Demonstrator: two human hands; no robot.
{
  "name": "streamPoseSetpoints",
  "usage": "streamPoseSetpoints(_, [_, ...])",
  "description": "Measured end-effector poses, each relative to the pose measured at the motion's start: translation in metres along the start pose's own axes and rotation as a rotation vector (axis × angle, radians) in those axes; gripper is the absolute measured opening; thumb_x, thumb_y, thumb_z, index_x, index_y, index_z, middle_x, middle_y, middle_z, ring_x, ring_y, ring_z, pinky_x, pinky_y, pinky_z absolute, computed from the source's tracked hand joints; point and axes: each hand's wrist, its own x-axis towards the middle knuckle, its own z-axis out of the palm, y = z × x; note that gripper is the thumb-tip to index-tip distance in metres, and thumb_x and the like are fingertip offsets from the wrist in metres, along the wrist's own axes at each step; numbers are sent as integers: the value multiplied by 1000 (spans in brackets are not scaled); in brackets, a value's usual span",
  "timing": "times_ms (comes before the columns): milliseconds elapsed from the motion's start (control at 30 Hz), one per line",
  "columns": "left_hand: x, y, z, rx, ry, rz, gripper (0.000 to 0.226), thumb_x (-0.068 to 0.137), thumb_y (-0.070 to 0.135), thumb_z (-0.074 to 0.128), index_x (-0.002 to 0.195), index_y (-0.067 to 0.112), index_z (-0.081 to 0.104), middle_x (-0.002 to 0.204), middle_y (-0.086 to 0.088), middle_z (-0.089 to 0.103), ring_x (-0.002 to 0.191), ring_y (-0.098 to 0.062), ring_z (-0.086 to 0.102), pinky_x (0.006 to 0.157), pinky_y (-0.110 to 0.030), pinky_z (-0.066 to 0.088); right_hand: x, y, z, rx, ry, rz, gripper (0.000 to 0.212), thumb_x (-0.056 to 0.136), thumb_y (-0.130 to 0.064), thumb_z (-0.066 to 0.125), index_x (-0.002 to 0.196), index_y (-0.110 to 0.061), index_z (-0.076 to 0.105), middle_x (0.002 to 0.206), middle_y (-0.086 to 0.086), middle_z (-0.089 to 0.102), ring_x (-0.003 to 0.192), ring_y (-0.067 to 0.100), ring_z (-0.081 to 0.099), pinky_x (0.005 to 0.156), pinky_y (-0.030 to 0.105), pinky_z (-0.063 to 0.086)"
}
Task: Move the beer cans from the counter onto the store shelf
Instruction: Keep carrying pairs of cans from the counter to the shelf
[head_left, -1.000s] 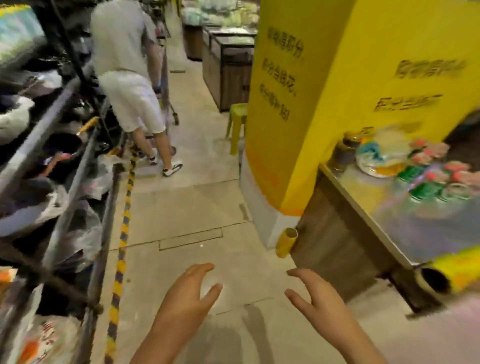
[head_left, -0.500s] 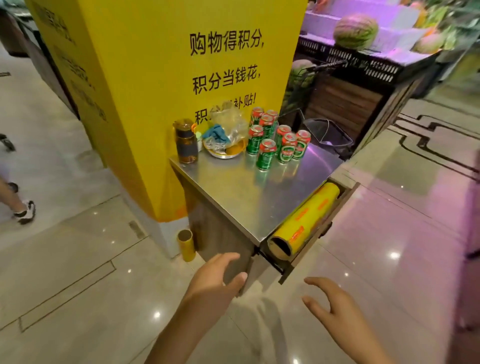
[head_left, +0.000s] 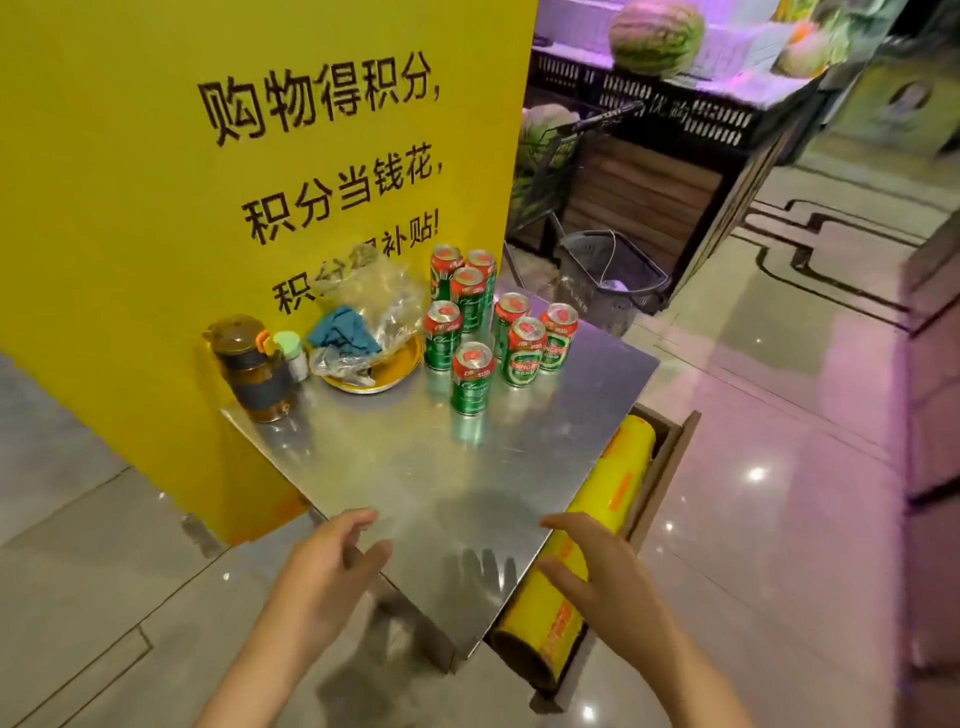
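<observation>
Hovering hands: both hang over the near corner of the steel counter (head_left: 415, 483), holding nothing.
Left hand (head_left: 324, 566): fingers loosely spread and slightly bent, above the counter's near left edge; whether it touches the edge cannot be told.
Right hand (head_left: 597, 571): fingers relaxed and apart, over the yellow roll of cling film (head_left: 587, 535); contact with it cannot be told.
Beer cans (head_left: 485, 322): eight green-and-red cans stand upright in a loose cluster at the far side of the counter, well apart from both hands.
Beside the cans: a yellow dish (head_left: 376, 376) with a crumpled clear plastic bag (head_left: 382, 299) and a blue cloth (head_left: 343, 330), then a dark lidded jar (head_left: 254, 364) at the left.
Behind: a yellow pillar (head_left: 208, 156) with black lettering.
Right side: the roll lies in an open drawer (head_left: 670, 457) along the counter's edge.
Farther off: a grey basket (head_left: 608, 275) on the floor, a watermelon (head_left: 657, 36) on a dark stand.
</observation>
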Motion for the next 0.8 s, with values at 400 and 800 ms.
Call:
streamPoseSetpoints(400, [114, 87, 74, -60, 50, -3, 27, 86, 25, 64, 112, 29, 57, 110, 17, 58, 106, -5, 52, 82, -19, 37, 172, 103, -74, 25, -104, 75, 44, 91, -33, 59, 132, -22, 48, 135, -8, 52, 124, 8, 46, 95, 19, 34])
streamPoseSetpoints(800, [242, 175, 183, -302, 159, -172, 53, 75, 35, 76, 115, 32, 41, 111, 20, 51, 103, 0, 51, 88, -9, 42, 341, 154, -106, 239, -244, 49, 94, 73, -32, 79, 147, -19, 22, 146, -5, 35, 135, 18, 34, 106, 34, 34])
